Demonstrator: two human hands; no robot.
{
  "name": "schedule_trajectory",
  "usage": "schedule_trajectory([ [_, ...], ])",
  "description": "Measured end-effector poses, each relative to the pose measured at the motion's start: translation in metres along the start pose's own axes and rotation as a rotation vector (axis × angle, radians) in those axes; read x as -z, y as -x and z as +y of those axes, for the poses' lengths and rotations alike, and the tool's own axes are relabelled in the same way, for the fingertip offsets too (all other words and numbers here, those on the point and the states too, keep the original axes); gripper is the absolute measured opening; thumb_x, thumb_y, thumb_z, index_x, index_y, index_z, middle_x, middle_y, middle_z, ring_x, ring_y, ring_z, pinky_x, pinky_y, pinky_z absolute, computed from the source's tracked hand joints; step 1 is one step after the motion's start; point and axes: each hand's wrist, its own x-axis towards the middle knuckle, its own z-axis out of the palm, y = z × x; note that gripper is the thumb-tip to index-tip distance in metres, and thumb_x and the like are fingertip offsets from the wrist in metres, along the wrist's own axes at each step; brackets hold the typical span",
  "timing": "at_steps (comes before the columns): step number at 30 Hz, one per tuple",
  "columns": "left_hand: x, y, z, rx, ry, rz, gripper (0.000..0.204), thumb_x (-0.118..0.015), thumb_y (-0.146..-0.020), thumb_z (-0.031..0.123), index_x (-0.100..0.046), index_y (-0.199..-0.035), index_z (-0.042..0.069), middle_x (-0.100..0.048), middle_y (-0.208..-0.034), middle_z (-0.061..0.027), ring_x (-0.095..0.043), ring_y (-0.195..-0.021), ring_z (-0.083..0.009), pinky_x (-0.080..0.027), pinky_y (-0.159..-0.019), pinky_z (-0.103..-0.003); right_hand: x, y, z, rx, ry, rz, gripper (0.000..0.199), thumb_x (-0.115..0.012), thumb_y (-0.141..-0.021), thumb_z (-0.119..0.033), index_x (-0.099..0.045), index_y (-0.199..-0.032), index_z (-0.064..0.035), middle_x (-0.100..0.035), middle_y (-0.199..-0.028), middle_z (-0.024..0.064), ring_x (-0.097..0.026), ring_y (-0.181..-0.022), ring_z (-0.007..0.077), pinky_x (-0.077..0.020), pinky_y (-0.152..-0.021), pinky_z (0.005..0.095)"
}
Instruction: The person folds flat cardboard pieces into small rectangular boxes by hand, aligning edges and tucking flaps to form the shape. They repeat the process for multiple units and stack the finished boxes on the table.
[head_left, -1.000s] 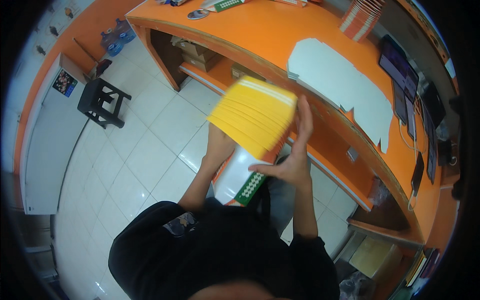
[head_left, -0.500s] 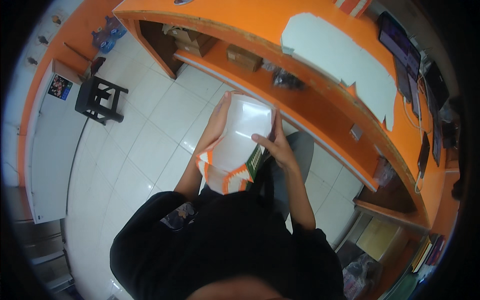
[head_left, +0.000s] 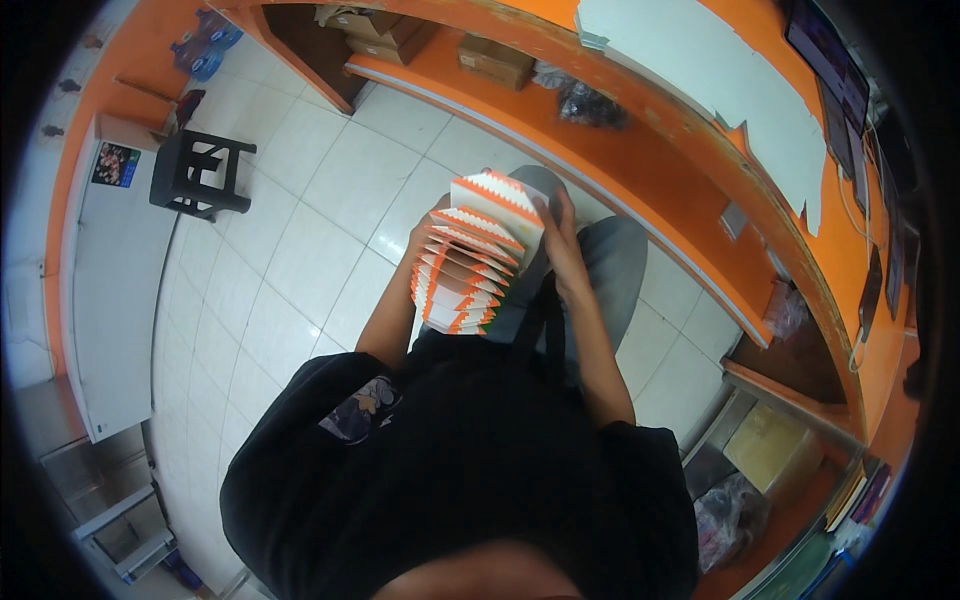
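Note:
Above my lap I hold a stack of nested paper food boxes [head_left: 465, 275], white with orange zigzag print and a bit of green low on one side. Their edges fan out in layers toward me. My left hand [head_left: 427, 228] grips the stack's left side, its fingers mostly hidden behind the boxes. At the far end, one white panel with an orange zigzag edge [head_left: 492, 196] stands up from the others. My right hand [head_left: 562, 238] is closed against the right side at that panel, with fingers partly out of sight.
An orange counter [head_left: 660, 170] with an open shelf curves along the far and right side, carrying cardboard boxes [head_left: 495, 60] and a dark plastic bag [head_left: 590, 105]. A black stool [head_left: 195, 175] stands on the tiled floor at left, beside a white chest [head_left: 125, 280]. A wooden-sided bin sits lower right.
The box's white interior faced up before; now the stack is tilted so its layered zigzag edges show. My right hand has shifted to the far right side, its thumb off the interior.

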Motion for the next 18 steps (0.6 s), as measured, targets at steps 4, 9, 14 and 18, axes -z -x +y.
schedule_trajectory([
  [4, -0.02, -0.008, 0.002, -0.098, -0.632, 0.336, 0.063, -0.053, -0.09, 0.058, -0.06, -0.117, 0.002, -0.065, -0.106, -0.0194, -0.061, -0.103, -0.0312, -0.049, -0.087, -0.035, -0.033, -0.012, 0.005, 0.179, 0.042, 0.156, 0.078, -0.068, -0.084, -0.044, -0.034, -0.139, -0.0004, -0.039, -0.138, 0.0243, -0.04, -0.127, 0.0338, -0.0323, -0.105, 0.0408],
  [9, -0.039, 0.012, -0.002, -0.402, -1.134, 0.477, 0.052, -0.046, -0.095, 0.05, -0.059, -0.117, 0.004, -0.063, -0.11, -0.0289, -0.061, -0.108, -0.0378, -0.047, -0.087, -0.039, -0.035, 0.002, 0.019, 0.501, 0.218, 0.217, 0.052, -0.062, -0.09, -0.02, -0.04, -0.133, 0.0011, -0.046, -0.132, 0.0214, -0.043, -0.124, 0.035, -0.0329, -0.104, 0.0416],
  [14, -0.033, 0.017, -0.012, -0.814, -1.13, 0.314, 0.041, -0.044, -0.098, 0.045, -0.058, -0.118, 0.012, -0.067, -0.1, -0.0194, -0.066, -0.093, -0.0308, -0.05, -0.078, -0.037, -0.035, 0.011, 0.025, 0.474, 0.24, 0.269, 0.039, -0.061, -0.091, -0.015, -0.049, -0.124, 0.0008, -0.055, -0.123, 0.0182, -0.052, -0.115, 0.0332, -0.039, -0.098, 0.0403],
  [18, -0.028, 0.017, -0.01, -0.621, -1.125, 0.367, 0.041, -0.04, -0.099, 0.044, -0.06, -0.112, 0.01, -0.067, -0.095, -0.017, -0.066, -0.083, -0.028, -0.05, -0.074, -0.034, -0.038, 0.003, 0.029, 0.502, 0.287, 0.334, 0.029, -0.061, -0.091, -0.013, -0.054, -0.116, -0.0001, -0.061, -0.111, 0.0171, -0.058, -0.106, 0.0314, -0.0441, -0.092, 0.038],
])
